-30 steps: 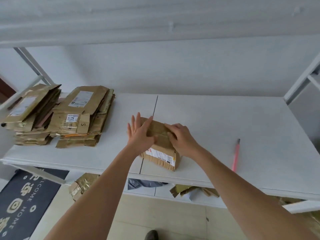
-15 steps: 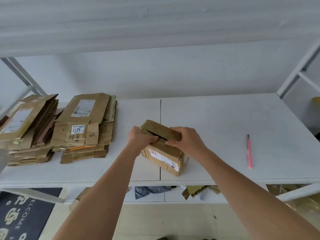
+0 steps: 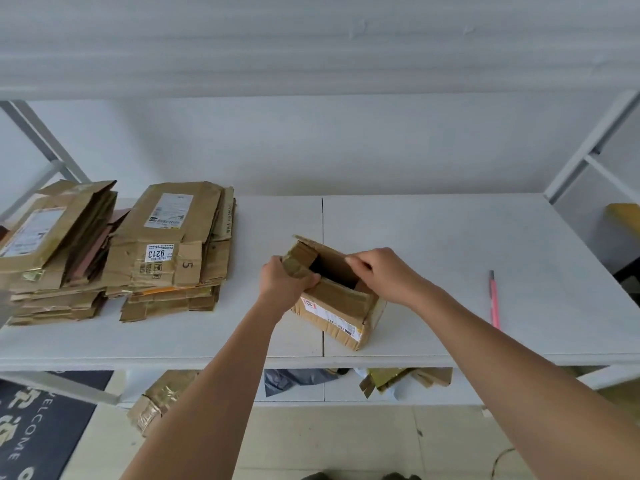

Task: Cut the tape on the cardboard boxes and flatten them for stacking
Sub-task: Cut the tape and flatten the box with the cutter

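We see the small box (image 3: 341,308) near the worktop (image 3: 450,244) front edge, top open. Left hand (image 3: 284,281) grips its left flap, right hand (image 3: 382,273) pinches the right flap. Pink cutter (image 3: 494,299) lies right; flattened stacks (image 3: 173,251) far left.

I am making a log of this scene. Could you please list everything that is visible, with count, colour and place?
open box: 1, brown, table centre, near front edge
flattened box stacks: 2, brown, table left
cutter: 1, pink, table right
table: 1, white
cardboard scraps: several, brown, lower shelf
taped box: 1, brown, under table left
mat: 1, dark, floor left
left hand: grips left flap
right hand: holds right flap
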`<state>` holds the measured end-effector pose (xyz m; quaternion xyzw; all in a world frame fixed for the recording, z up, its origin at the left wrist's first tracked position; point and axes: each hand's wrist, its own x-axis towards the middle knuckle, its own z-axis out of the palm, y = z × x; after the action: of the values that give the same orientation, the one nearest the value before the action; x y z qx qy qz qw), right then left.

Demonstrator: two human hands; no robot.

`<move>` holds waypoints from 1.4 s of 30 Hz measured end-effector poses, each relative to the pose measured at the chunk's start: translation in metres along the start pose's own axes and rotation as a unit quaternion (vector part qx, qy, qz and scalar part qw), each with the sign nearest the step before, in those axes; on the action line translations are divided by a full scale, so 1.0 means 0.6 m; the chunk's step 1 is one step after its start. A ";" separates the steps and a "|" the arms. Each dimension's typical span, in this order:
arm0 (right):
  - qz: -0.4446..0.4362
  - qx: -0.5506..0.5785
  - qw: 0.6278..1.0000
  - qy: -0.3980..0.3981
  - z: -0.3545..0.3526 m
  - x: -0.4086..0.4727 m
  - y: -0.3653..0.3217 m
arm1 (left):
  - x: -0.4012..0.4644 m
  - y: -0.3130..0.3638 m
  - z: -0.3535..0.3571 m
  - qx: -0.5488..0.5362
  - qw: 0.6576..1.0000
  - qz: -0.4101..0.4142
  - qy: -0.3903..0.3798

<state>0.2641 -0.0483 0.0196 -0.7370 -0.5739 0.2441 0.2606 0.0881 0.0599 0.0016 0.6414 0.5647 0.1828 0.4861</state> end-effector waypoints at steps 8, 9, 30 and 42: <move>0.178 0.221 0.957 -0.064 -0.029 0.023 0.026 | -0.009 -0.020 -0.016 -0.024 1.000 0.008 -0.010; 0.201 0.240 0.948 -0.057 -0.018 0.022 0.033 | -0.010 -0.023 -0.017 -0.030 0.999 0.008 -0.011; -0.043 -0.200 0.971 0.126 -0.062 -0.009 -0.006 | 0.010 0.002 0.048 -0.277 0.956 -0.091 0.035; -0.015 -0.124 0.992 0.024 0.005 -0.020 0.094 | -0.019 -0.136 0.102 -0.130 0.988 -0.082 -0.035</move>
<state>0.3001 -0.0714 -0.0191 -0.7605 -0.6046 0.1491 0.1842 0.0883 0.0150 -0.0905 0.5307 0.5695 0.1916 0.5978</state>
